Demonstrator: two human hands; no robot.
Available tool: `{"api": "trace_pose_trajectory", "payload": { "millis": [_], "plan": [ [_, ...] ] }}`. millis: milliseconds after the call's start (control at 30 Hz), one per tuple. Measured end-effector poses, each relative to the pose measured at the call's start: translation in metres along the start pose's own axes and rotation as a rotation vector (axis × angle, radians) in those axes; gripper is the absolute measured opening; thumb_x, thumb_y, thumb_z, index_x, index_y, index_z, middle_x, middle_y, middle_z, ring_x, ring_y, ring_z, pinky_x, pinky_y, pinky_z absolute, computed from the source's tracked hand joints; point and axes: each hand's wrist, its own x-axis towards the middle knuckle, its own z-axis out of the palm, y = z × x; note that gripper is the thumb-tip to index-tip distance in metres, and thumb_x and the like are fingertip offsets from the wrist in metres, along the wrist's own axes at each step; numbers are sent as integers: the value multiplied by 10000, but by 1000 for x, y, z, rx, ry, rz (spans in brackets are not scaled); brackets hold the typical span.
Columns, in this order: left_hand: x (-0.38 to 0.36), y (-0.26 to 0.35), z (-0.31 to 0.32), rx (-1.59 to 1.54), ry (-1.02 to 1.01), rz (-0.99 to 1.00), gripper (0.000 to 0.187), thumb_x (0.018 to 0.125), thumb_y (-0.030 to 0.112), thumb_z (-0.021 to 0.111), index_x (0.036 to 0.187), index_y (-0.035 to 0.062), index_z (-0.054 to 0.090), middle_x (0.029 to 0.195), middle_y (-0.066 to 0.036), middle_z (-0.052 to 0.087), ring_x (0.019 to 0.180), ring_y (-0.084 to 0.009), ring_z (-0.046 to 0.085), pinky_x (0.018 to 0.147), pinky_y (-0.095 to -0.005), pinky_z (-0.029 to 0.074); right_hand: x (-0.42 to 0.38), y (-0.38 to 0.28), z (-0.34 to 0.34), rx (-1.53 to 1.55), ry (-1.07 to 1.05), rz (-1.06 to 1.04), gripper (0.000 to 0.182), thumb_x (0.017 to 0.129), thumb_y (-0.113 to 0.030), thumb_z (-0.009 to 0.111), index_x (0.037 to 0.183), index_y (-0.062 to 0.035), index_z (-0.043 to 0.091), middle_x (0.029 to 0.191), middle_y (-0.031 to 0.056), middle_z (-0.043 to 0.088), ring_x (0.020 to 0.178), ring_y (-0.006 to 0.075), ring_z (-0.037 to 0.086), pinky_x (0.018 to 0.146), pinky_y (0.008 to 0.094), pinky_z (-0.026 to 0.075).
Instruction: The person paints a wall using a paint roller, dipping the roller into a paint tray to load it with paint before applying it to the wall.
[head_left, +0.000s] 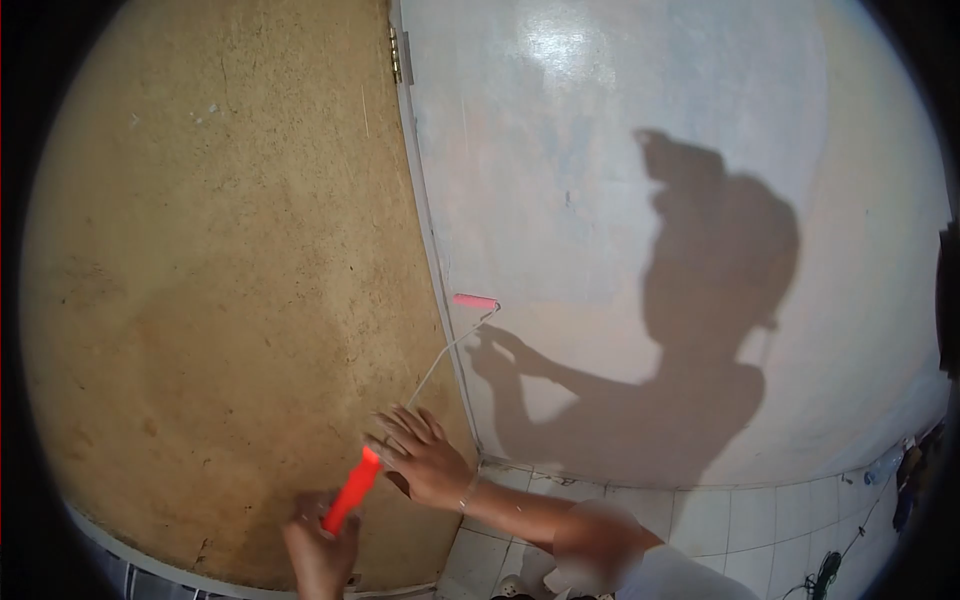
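Left hand (322, 540) curled (right hand (428, 465), fingers extended)

On my left stands a stained, tan-brown door (230, 250); beside it, a pale, patchy wall (570, 350) catches a bright glare up high and my dark shadow (700, 280), above white floor tiles (740, 515).

A hand could pass in front of the brown door (220, 250), above and left of the red handle (351, 493), and along the pale wall (580, 240) right of the pink roller (474, 300). The wire rod (430, 374) slants across the door edge (427, 225); lower down, the right hand (430, 468) and forearm (515, 512) bar the way.
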Motion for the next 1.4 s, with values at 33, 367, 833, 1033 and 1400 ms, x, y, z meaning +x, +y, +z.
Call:
{"api": "trace_pose_trajectory", "payload": {
  "millis": [33,367,833,1033,1400],
  "plan": [
    [11,17,-10,-1,90,-6,199,741,85,664,890,-11,574,785,-113,597,677,-223,574,631,-316,466,15,4,7,3,9,0,525,762,-91,570,1272,-92,444,1110,144,529,1131,318,454,1043,463,251],
    [121,99,-30,-425,502,183,114,885,98,571,868,19,491,701,-24,495,562,-80,473,529,-220,401,139,37,-30,342,-25,62,205,707,-44,561,910,-35,536,749,176,570,732,378,558,687,462,452],
    [117,120,-50,-434,603,192,97,914,140,536,905,49,505,833,-63,600,527,-59,491,453,-176,369,169,27,-66,257,-2,-58,132,717,-171,600,812,-87,563,692,121,585,747,330,594,673,442,469],
    [112,38,35,-333,469,46,108,911,134,532,883,33,505,720,-43,539,511,-77,487,462,-206,377,97,78,29,307,-183,103,118,721,-175,596,798,-87,575,714,131,599,750,334,600,685,439,471],
    [124,132,-67,-476,654,260,140,910,169,547,912,36,504,767,-49,563,527,-56,472,466,-211,382,186,20,-96,250,-45,-85,130,736,-194,599,816,-95,576,700,129,593,711,326,596,654,436,470]
  ]
}}
